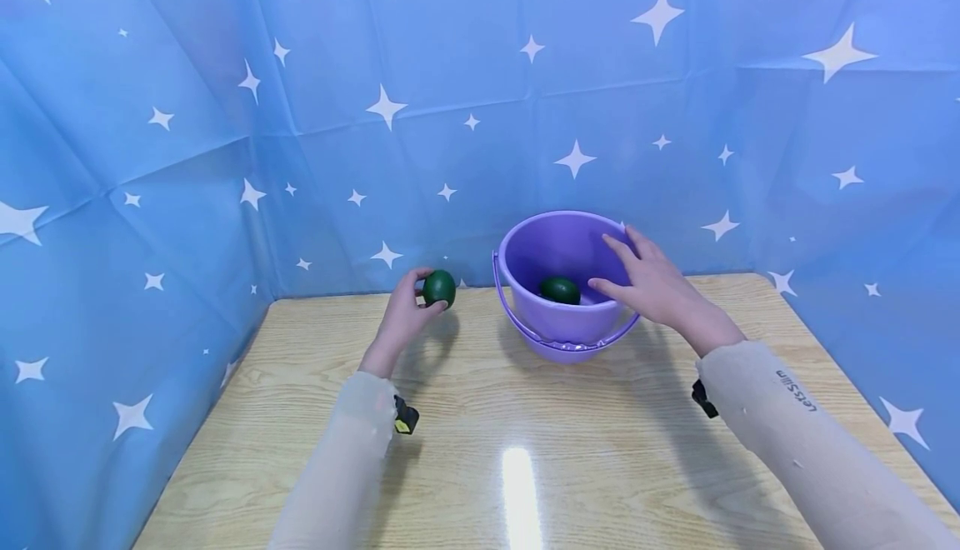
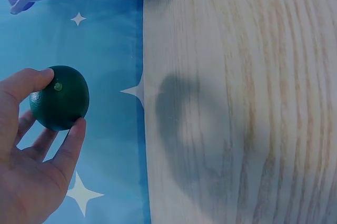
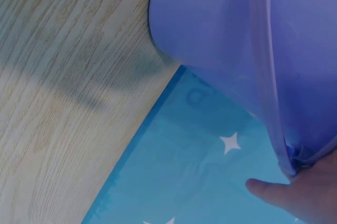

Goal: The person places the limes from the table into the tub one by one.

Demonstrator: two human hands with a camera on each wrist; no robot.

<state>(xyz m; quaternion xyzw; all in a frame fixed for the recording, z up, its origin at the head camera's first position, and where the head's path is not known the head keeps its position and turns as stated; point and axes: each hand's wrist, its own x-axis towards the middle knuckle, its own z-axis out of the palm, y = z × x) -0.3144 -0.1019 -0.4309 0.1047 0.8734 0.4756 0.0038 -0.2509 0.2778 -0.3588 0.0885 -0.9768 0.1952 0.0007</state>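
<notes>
Left of the bucket, above the table, my left hand holds a dark green avocado between thumb and fingertips. The left wrist view shows this avocado with a small pale stem spot facing the camera. A purple bucket stands at the back of the table, its handle hanging down in front. Inside it lies a second dark green avocado. My right hand is at the bucket's right rim, fingers spread, some over the opening. Whether it touches the rim, I cannot tell.
The bucket stands on a light wood-grain table, close to its back edge. A blue cloth with white stars hangs behind and along both sides. Glare from a light lies on the table's front middle.
</notes>
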